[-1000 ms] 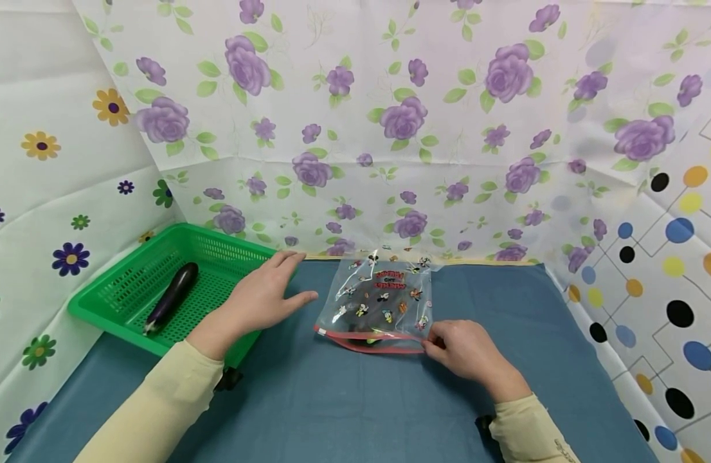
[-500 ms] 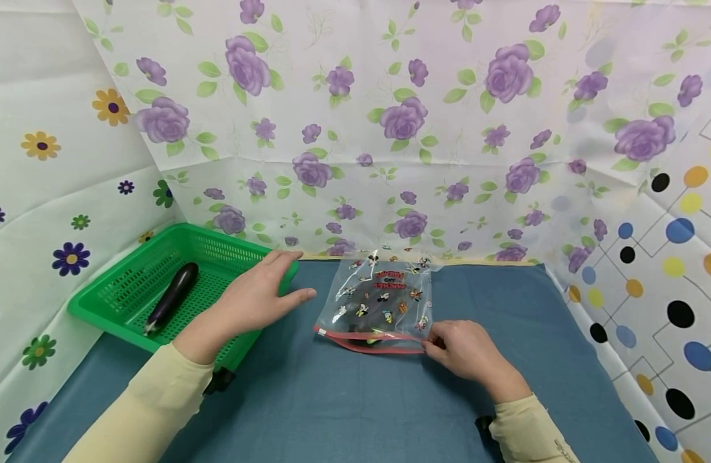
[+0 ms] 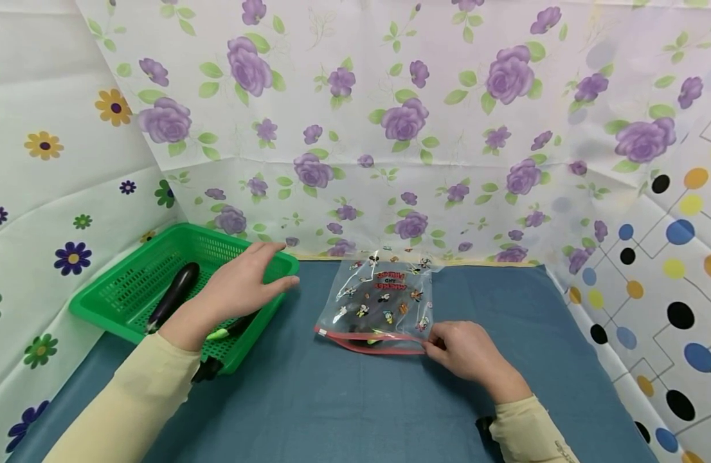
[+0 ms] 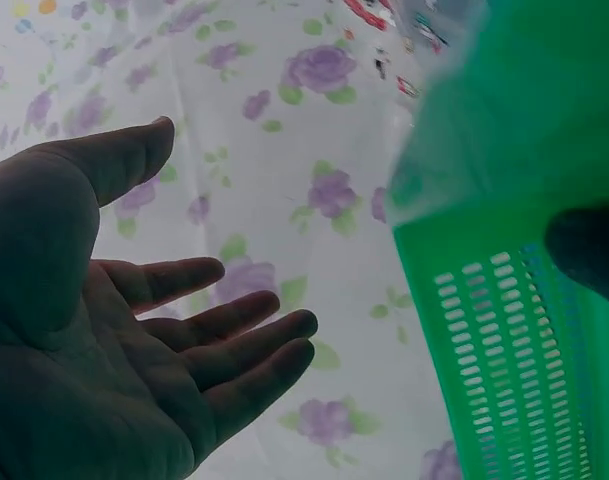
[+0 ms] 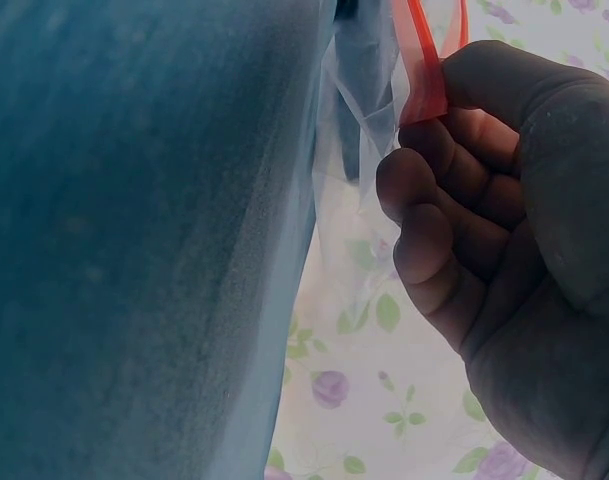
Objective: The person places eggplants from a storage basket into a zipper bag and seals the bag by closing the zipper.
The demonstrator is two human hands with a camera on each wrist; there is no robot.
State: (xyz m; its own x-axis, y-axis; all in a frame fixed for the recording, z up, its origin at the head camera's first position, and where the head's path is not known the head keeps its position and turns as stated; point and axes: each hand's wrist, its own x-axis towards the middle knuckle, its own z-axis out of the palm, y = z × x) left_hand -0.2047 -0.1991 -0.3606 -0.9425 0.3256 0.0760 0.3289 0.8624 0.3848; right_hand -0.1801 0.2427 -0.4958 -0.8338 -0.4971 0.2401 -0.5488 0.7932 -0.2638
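Observation:
My right hand (image 3: 462, 350) pinches the right end of the red zip strip (image 5: 421, 75) of a clear zip bag (image 3: 384, 297) printed with cartoon figures. Inside this bag lies something dark with a light green tip. Over the right side of a green plastic basket (image 3: 109, 319), my left hand (image 3: 234, 286) hovers with fingers stretched and thumb apart, holding nothing. A dark purple eggplant (image 3: 175, 294) rests in the basket's left part. Under the left hand, partly hidden, lies another dark thing with a green stem (image 3: 218, 334). The left wrist view shows that hand's bare palm (image 4: 114, 390).
A blue cloth (image 3: 344, 405) covers the table. Behind it hangs a sheet with purple flowers (image 3: 404, 119), with patterned sheets on the left and right sides. The bag's far end reaches the table's back edge (image 3: 483, 261).
My left hand has moved left, from beside the bag to over the basket, and the green stem beneath it has come into view. My right hand and the bag have stayed still.

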